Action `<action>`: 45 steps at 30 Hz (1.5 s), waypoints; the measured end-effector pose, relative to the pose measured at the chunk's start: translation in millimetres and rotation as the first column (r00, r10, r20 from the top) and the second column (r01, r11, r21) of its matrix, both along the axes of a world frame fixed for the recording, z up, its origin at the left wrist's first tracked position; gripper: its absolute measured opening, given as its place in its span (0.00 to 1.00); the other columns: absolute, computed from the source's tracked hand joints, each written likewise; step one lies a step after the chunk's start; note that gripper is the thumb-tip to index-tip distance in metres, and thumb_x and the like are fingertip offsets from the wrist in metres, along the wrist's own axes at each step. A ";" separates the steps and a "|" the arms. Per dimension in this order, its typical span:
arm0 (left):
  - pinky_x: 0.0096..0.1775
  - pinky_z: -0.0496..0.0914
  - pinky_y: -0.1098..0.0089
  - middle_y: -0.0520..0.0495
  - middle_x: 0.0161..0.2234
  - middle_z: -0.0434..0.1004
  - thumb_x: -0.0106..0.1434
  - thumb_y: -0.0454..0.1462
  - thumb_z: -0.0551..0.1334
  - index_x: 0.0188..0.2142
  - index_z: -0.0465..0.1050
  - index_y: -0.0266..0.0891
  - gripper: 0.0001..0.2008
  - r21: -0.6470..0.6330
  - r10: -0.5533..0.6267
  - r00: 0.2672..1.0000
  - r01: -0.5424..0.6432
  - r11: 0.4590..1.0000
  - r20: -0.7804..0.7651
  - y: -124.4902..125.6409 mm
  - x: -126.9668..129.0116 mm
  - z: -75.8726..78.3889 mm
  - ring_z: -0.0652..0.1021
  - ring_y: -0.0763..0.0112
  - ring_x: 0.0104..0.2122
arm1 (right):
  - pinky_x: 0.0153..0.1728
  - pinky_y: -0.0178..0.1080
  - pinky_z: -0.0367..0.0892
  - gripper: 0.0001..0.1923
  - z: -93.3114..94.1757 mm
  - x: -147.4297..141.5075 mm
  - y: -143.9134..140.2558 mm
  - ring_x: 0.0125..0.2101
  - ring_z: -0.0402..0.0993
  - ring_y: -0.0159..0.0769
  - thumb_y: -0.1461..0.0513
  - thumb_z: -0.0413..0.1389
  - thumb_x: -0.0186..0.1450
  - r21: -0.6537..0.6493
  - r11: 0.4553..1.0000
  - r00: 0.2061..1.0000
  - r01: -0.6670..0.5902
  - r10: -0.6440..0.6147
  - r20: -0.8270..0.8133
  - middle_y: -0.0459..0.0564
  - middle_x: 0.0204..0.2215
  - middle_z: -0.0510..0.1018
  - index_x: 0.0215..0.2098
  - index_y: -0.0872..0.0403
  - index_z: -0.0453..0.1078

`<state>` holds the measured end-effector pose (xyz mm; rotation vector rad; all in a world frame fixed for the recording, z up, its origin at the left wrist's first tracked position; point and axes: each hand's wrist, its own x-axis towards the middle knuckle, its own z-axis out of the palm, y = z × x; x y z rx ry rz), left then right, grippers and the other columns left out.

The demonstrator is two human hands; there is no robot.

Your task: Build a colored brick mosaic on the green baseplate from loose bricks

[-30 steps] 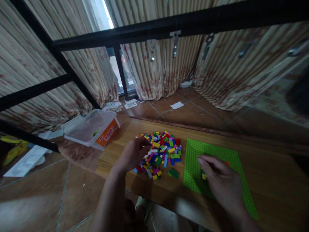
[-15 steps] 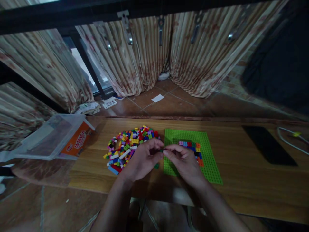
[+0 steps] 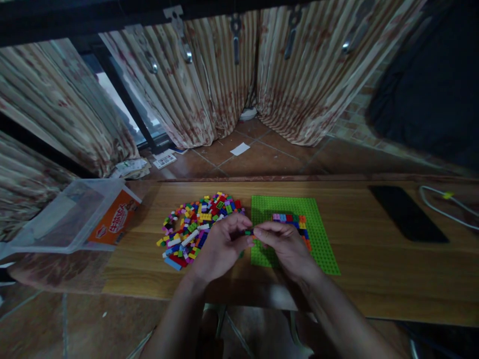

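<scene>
1. Table [image 3: 374, 279]: a long wooden top lies under both hands and runs well past them on either side.
2. Curtains [image 3: 209, 89]: striped, hanging well beyond the hands at the far side of the floor.
3. Box [image 3: 75, 214]: clear plastic with an orange label, tipped on its side, well out from the left hand at the table's left end.
4. Baseplate [image 3: 318, 244]: green and studded, flat on the table directly under and beyond the right hand. A short block of joined bricks [image 3: 290, 219] in mixed colours sits on it just beyond the right-hand fingers.
5. Brick pile [image 3: 194, 224]: loose bricks of many colours spread on the table, just beyond and outward of the left hand; the nearest pieces lie against its knuckles.
6. Phone [image 3: 407, 219]: dark and flat, well out from the right hand. A white cable [image 3: 445, 209] lies further out still.
7. Left hand [image 3: 220, 247]: fingers curled in narrow, thumb and forefinger pinched on one end of a small piece.
8. Right hand [image 3: 288, 249]: fingers likewise narrowed, tips pinched on the other end of the same piece, meeting the left-hand fingertips.
9. Small brick [image 3: 248, 232]: green, held between the fingertips of both hands, above the near left edge of the baseplate. Its exact shape is too small to tell.
</scene>
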<state>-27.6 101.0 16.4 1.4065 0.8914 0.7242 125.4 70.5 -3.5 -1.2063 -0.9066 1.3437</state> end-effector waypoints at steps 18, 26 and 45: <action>0.29 0.65 0.73 0.52 0.27 0.74 0.56 0.31 0.60 0.35 0.71 0.37 0.07 0.079 0.238 0.957 -0.228 0.971 -0.165 15.8 -8.6 -10.6 0.73 0.73 0.26 | 0.36 0.41 0.71 0.12 -16.6 77.0 -3.8 0.34 0.77 0.40 0.52 0.62 0.58 0.152 0.979 0.750 0.137 -0.202 0.630 0.50 0.34 0.81 0.33 0.51 0.79; 0.29 0.65 0.72 0.52 0.27 0.75 0.58 0.33 0.59 0.37 0.72 0.38 0.07 0.146 0.209 0.961 -0.184 0.972 -0.181 16.5 -10.8 -17.2 0.74 0.72 0.26 | 0.40 0.43 0.69 0.11 -20.7 66.5 -2.6 0.36 0.76 0.39 0.56 0.55 0.63 0.210 0.977 0.568 -0.029 -0.157 0.808 0.50 0.36 0.80 0.34 0.50 0.78; 0.29 0.64 0.72 0.52 0.28 0.74 0.58 0.32 0.59 0.36 0.74 0.37 0.06 0.204 0.233 0.953 -0.194 0.960 -0.192 16.8 -14.7 -12.5 0.71 0.73 0.26 | 0.34 0.41 0.68 0.11 -25.4 66.8 -2.6 0.30 0.74 0.38 0.55 0.56 0.62 0.229 0.973 0.522 -0.020 -0.185 0.832 0.49 0.33 0.80 0.35 0.50 0.78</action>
